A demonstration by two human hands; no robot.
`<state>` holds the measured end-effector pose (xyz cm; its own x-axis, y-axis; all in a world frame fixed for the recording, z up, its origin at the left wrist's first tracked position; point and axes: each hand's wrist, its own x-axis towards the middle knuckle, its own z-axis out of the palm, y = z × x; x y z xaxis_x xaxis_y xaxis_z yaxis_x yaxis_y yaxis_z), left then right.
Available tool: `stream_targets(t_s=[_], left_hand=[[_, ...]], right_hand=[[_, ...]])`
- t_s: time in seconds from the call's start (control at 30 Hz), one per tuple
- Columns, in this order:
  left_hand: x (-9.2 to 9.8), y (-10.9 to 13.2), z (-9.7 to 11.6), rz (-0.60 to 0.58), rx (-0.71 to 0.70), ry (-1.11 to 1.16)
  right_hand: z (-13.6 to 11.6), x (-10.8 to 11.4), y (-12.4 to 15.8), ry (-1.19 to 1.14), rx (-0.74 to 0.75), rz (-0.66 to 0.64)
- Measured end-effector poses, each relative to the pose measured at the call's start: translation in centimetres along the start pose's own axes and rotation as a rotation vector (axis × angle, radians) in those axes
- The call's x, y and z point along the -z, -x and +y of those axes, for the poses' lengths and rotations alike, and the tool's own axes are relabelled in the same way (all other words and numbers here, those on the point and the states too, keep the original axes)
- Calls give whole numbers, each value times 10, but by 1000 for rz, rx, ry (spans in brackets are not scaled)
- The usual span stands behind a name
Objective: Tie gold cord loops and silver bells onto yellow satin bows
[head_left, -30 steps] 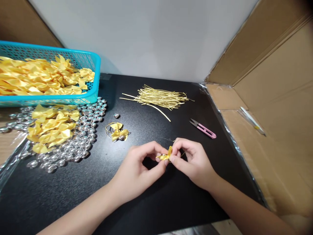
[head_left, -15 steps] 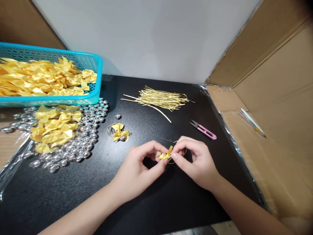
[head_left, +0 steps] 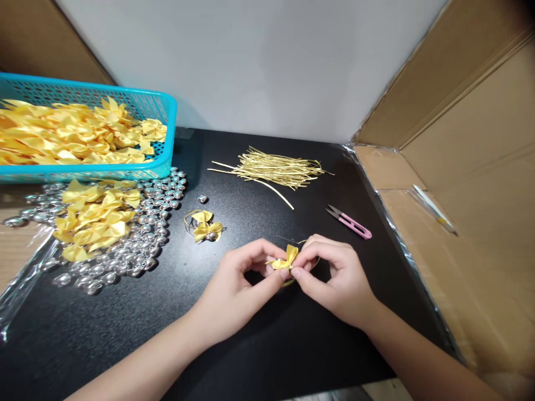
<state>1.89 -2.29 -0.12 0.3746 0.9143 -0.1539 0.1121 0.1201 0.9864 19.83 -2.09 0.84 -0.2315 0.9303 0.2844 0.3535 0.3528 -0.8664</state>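
Observation:
Between my two hands is a small yellow ribbon bow (head_left: 286,259), raised a little over the black table. My left hand (head_left: 246,281) pinches the bow's left side between thumb and fingers. From the right, my right hand (head_left: 334,275) is closed at the bow's knot, thumb against fingertips; whether it grips ribbon or cord there is partly hidden. A thin gold cord (head_left: 301,241) loops around by the right fingers. Left of my hands lies a finished-looking piece with yellow bows (head_left: 208,227), a cord loop and a silver bell-like bead.
A turquoise basket (head_left: 165,133) of yellow bows stands back left. In front lie many silver beads (head_left: 121,262) with a pile of yellow bows (head_left: 98,214). Gold cords (head_left: 278,170) lie at the back, pink thread snips (head_left: 349,221) to the right, cardboard walls beyond.
The bow has turned slightly in my fingers, so more of its upright loop faces me. Both hands keep nearly the same place and grip.

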Motion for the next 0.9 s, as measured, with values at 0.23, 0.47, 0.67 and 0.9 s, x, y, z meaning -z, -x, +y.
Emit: stream_targets(t_s=[0.23,0.47,0.67,0.9], left_hand=[[-2,-1,3,2,-6,-21],[-1,-1,2,-1,-23,-44],[0,0,2,17,-82,-120],[2,1,1,71,-301,-422]], right_hand=[[1,2,0,1,-25,-18],[0,0,0,16,-43,2],[0,-1,2,55,-44,4],[3,-3,4,242,73,-19]])
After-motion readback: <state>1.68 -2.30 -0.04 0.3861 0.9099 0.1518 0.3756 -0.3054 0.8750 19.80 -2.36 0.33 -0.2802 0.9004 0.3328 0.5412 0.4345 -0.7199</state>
